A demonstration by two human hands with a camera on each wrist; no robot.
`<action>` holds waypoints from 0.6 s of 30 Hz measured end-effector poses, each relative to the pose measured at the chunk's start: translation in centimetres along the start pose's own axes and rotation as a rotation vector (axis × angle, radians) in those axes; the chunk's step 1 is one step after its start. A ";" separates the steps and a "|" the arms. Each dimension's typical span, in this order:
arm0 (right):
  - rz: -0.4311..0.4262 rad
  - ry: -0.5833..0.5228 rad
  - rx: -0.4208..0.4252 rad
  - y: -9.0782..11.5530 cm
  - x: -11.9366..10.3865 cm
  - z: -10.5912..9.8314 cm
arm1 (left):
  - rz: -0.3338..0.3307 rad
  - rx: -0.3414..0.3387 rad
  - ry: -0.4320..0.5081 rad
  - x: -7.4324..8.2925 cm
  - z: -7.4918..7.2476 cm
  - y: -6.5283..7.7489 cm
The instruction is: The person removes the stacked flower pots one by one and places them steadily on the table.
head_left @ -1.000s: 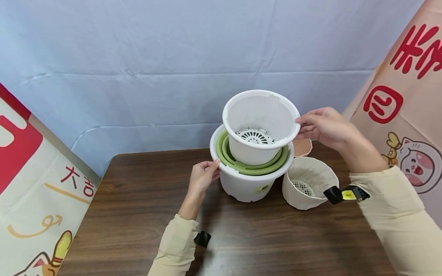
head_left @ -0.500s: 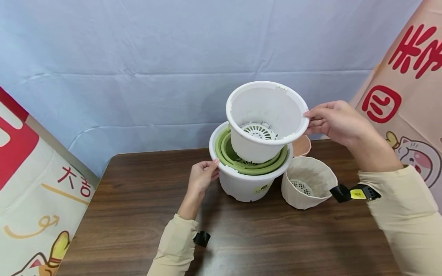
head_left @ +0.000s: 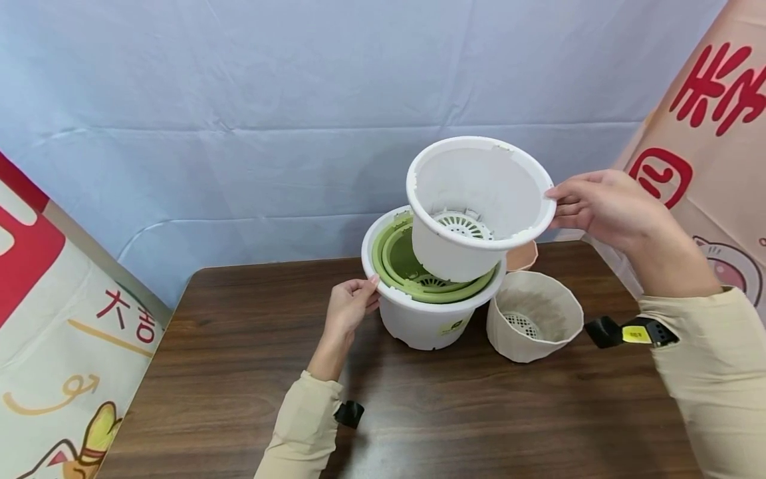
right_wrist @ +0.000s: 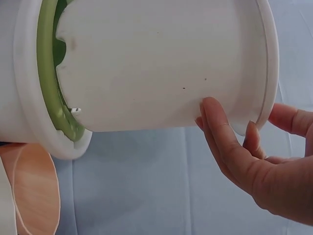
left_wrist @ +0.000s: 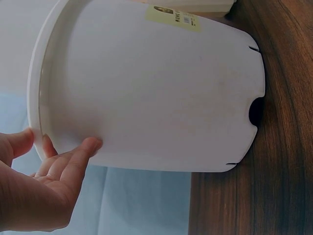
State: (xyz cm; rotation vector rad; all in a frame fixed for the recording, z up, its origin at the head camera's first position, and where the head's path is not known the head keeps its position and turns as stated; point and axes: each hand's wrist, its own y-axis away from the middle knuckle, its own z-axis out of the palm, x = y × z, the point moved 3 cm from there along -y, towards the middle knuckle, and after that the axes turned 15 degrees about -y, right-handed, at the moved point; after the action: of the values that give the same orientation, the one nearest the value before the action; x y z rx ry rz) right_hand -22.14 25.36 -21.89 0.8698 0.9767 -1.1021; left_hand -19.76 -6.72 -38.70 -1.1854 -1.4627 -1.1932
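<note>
My right hand (head_left: 610, 206) pinches the right rim of a white flower pot (head_left: 451, 256), which hangs tilted above a nested stack; its slotted bottom shows inside. In the right wrist view, thumb and fingers grip that rim, and the pot's base is near the green rims. Below, a large white flower pot (head_left: 419, 326) with a yellow-green label stands on the table and holds two green flower pots (head_left: 407, 266), one inside the other. The thumb and fingers of my left hand (head_left: 350, 306) pinch the large pot's left rim, fingers underneath, as the left wrist view shows.
A cream flower pot (head_left: 532, 309) with a grid bottom stands right of the large white one. Behind it is an orange-pink pot (head_left: 522, 256), partly hidden. The brown wooden table (head_left: 251, 372) ends at a pale blue cloth (head_left: 269, 133); printed banners hang at both sides.
My right hand has lifted the white flower pot up and to the right, uncovering more of the green pots. My left hand has stayed on the large pot's rim.
</note>
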 end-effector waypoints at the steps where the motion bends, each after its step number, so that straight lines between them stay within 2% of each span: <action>1: -0.001 -0.003 -0.004 0.0 -0.1 -0.2 | 0.000 -0.001 0.001 0.0 0.0 0.0; 7: -0.020 -0.045 -0.042 0.3 -0.5 -1.1 | 0.000 -0.001 0.000 -0.1 -0.1 -0.1; 18: -0.024 -0.151 -0.005 1.1 -1.0 -3.8 | 0.000 0.007 0.003 -0.1 -0.1 -0.2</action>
State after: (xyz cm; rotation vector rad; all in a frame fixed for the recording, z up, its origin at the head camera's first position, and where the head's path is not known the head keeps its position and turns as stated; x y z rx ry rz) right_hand -21.93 29.48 -22.09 0.7608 0.8660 -1.1675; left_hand -19.91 -6.88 -38.85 -1.1790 -1.4636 -1.1886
